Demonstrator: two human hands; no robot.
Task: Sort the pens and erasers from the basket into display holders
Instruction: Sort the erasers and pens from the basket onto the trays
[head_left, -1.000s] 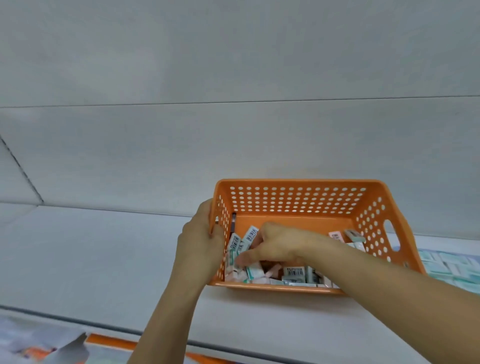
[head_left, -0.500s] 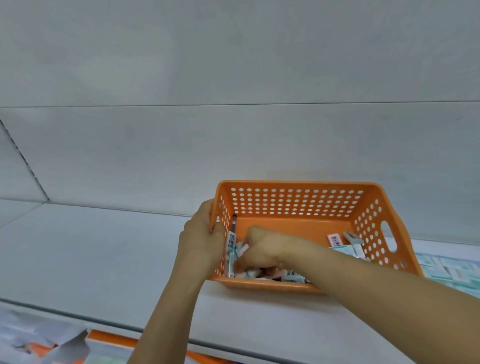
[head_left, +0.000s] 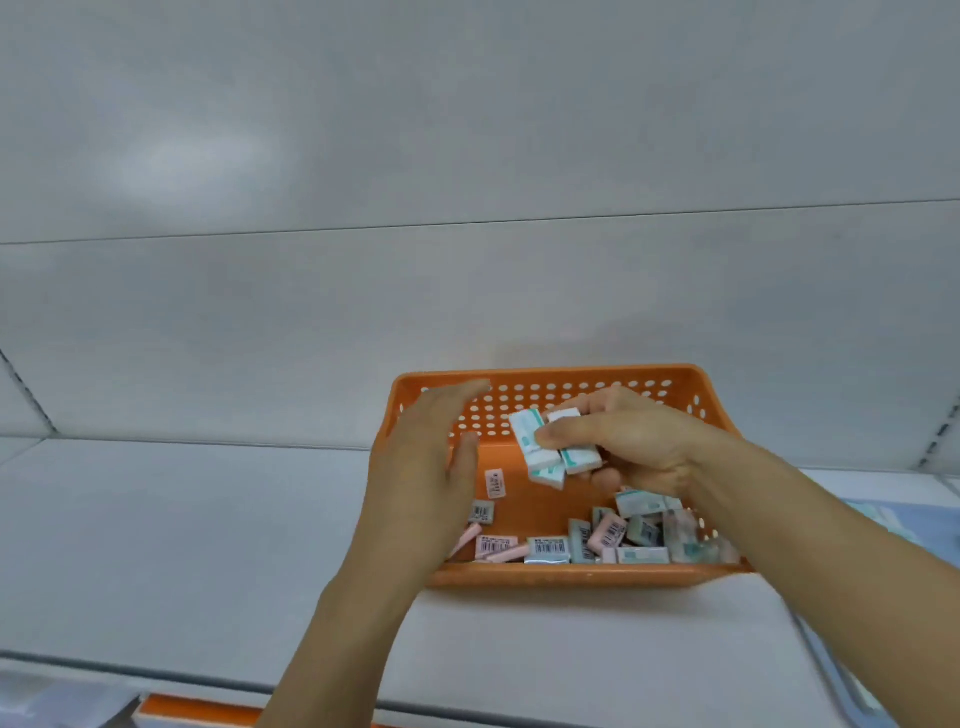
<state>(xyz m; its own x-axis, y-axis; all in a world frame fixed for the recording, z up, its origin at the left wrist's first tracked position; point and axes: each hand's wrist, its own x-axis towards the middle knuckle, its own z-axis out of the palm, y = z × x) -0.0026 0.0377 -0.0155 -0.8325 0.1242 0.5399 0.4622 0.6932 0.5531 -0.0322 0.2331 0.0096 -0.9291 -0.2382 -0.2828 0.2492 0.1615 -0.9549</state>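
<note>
Right hand pinching a few small wrapped erasers above the orange basket, left hand open beside; light, stiff, probably slick-wrapped, best gripped across flat faces.

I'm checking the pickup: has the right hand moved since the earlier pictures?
Yes. The right hand has risen from the basket's floor toward its back wall, gripping erasers.
</note>
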